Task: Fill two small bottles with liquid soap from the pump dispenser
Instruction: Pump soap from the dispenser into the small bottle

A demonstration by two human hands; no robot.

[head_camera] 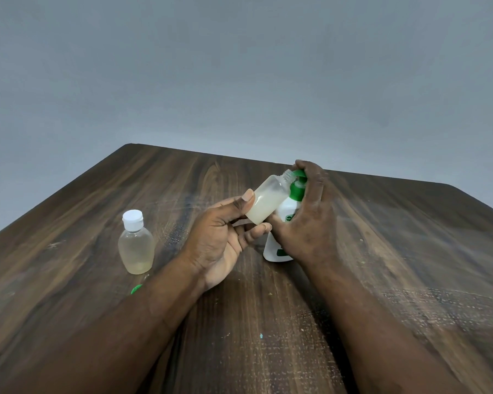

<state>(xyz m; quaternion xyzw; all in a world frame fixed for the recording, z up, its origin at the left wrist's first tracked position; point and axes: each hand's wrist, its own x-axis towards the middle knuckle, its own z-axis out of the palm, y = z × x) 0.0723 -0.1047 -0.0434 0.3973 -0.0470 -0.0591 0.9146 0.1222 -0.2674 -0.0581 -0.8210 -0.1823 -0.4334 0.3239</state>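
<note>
Frosted plastic tilts in our left hand (222, 237), fingers pinching the open bottle (268, 203) so its neck meets the spout (297, 174), while our right hand (308, 214) curls over the pump dispenser (272, 251), mid-table, ready to press.

Soft, even, rather dim light; shadows are faint, with only a blurred dark patch on the table (382, 237) beneath the left hand (219, 240). A pale sheen spreads across the table's right side. The grey wall (239, 66) darkens toward the top. Wide-angle stretch splays the table's edges, and the near forearms (125, 336) look smeared.
</note>
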